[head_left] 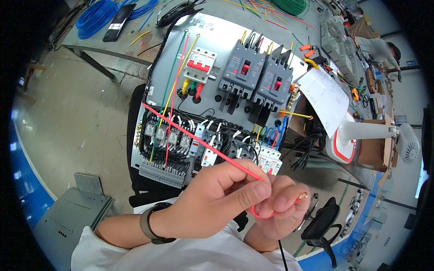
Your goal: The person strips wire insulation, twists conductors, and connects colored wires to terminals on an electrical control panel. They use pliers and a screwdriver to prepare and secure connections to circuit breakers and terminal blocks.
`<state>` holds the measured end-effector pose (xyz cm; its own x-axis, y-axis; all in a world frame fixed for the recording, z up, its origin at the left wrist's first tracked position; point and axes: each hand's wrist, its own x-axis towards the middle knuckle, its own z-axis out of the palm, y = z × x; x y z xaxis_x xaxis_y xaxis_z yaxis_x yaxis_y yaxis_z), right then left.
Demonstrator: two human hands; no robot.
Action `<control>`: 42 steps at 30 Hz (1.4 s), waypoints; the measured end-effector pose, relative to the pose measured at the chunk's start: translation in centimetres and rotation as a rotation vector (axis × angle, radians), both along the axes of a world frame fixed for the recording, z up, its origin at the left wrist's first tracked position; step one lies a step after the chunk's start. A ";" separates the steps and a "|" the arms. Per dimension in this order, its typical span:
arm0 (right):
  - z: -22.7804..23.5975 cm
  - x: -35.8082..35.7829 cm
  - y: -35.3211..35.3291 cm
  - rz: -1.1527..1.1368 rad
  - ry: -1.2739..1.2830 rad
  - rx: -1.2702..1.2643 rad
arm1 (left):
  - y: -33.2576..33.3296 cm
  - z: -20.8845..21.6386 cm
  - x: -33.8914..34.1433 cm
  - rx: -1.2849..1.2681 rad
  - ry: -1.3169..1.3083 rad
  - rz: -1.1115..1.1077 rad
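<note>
A red wire (199, 141) runs from over the panel down to my two hands. My left hand (226, 192) pinches it between thumb and fingers, its wrist wearing a dark watch band. Close beside it, my right hand (285, 205) is closed on the wire's looped end, where bare copper (303, 196) shows past the fingertips. Below the wire lies a metal mounting panel (174, 58) with a white breaker with red levers (200, 63), two grey moulded-case breakers (243, 65), a row of small relays (167, 134) and a grey terminal strip (162, 175).
A blue wire coil (97, 17) and a phone (119, 22) lie at the far left. A paper sheet (323, 97) and a white fan (346, 137) stand on the right. An office chair (322, 223) is at the lower right, a grey metal cabinet (68, 221) at the lower left. Another person (379, 49) bends at the far right.
</note>
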<state>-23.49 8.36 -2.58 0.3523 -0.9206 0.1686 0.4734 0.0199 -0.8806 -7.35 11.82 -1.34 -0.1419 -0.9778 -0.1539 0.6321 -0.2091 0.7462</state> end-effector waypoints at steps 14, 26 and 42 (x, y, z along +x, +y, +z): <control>1.8 -1.5 -0.6 0.182 0.047 0.258 | 0.9 -0.1 0.5 -0.024 -0.127 -0.025; -0.5 -0.6 -1.9 0.232 -0.095 0.214 | 0.6 0.3 1.7 0.044 -0.061 0.016; 1.0 -1.3 -0.3 0.137 0.117 0.141 | 1.6 -0.6 1.0 -0.003 -0.120 -0.028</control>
<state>-24.74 8.06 -1.59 0.4854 -0.8743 -0.0074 0.3523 0.2034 -0.9135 -6.35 13.47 -1.90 -0.1501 -0.9743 -0.1681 0.5321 -0.2230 0.8168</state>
